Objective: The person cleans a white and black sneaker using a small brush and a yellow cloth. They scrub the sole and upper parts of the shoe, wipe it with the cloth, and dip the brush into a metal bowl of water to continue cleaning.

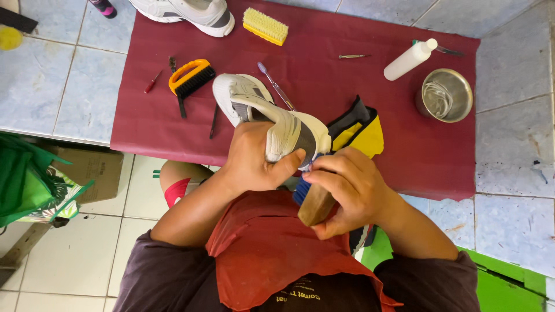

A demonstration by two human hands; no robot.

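- Right hand [352, 188] closed round a wooden-backed brush [315, 203], blue bristles up against the shoe's heel end.
- Left hand [251, 162] gripping a white sneaker [272, 115] round its middle, thumb across the side; shoe is held over the near edge of the tabletop [503, 144], toe pointing away.
- Just beside the shoe, near edge: yellow-and-black cloth [361, 136].
- Everything lies on a dark red mat [324, 81] (covers most of the tiled tabletop).
- Mid mat, left: orange-handled black brush [191, 77], small red-handled tool [152, 82]. Thin toothbrush-like tool [276, 86] touches the shoe.
- Right side: metal bowl [444, 95] with something pale in it, white squeeze bottle [410, 59] lying tilted.
- Far edge: yellow scrub brush [265, 26], second white sneaker [191, 13], partly cut off.
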